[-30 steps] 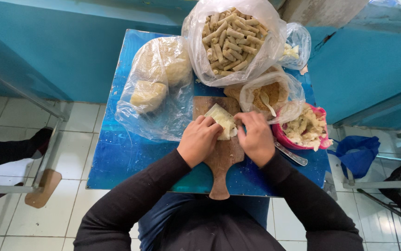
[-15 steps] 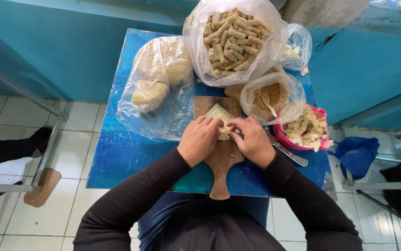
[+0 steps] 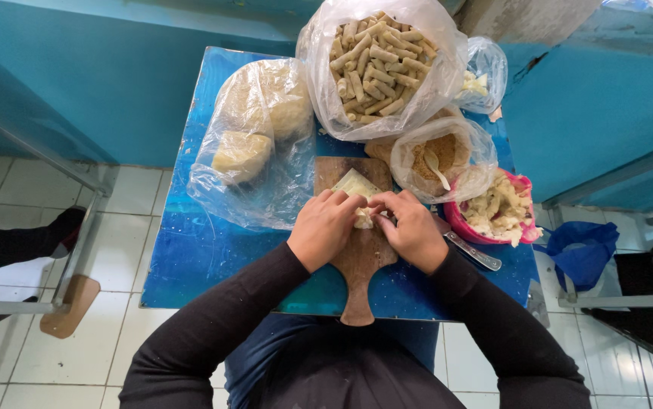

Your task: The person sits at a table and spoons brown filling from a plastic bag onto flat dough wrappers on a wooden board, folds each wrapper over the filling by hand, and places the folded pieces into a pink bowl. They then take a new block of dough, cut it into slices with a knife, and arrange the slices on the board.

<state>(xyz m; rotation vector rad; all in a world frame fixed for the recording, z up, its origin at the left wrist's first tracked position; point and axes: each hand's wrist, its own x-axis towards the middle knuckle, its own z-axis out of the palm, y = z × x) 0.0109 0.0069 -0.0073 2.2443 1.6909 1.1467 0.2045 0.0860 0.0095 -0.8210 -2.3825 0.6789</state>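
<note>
A pale thin wrapper lies on a wooden cutting board on the small blue table. My left hand and my right hand press together over the wrapper's near edge, fingers curled on it as they roll it. Only the wrapper's far corner shows beyond my fingers; what is inside the roll is hidden.
A big clear bag of finished rolls stands at the back. A bag with dough lumps lies left. A bag of brown filling with a spoon, a pink bowl of scraps and a knife are right. Another person's foot is at the left.
Both hands have rolled the wrapper's near edge further up the board, so less of the flat sheet shows. The bags and bowl have not moved.
</note>
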